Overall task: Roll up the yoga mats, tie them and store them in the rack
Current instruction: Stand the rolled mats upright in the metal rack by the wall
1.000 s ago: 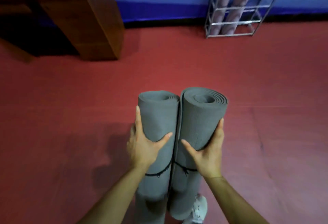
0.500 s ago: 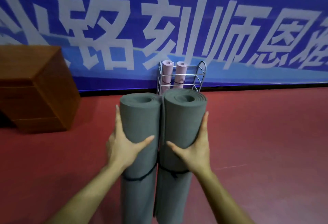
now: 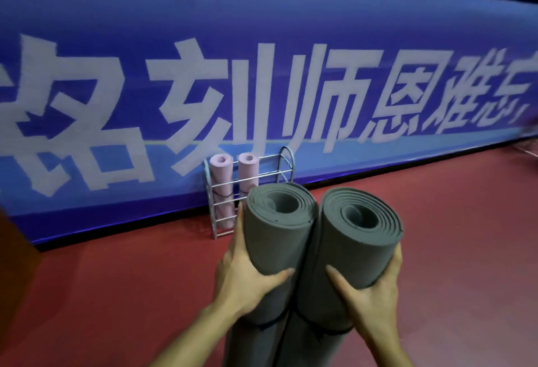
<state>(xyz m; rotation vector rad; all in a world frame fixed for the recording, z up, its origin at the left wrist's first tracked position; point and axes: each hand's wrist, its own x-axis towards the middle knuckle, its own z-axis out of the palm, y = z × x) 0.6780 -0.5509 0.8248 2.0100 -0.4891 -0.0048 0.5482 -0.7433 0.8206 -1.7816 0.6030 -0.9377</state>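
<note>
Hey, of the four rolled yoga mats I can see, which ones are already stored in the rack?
The two pink mats, standing upright in the metal rack by the banner. The two grey mats are in the hands.

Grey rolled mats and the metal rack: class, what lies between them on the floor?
Head view: only bare red floor shows between the grey mats and the rack; the mats hide part of that stretch.

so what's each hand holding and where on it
Each hand grips one rolled grey yoga mat near its upper end: left hand on the left mat, right hand on the right mat.
</note>
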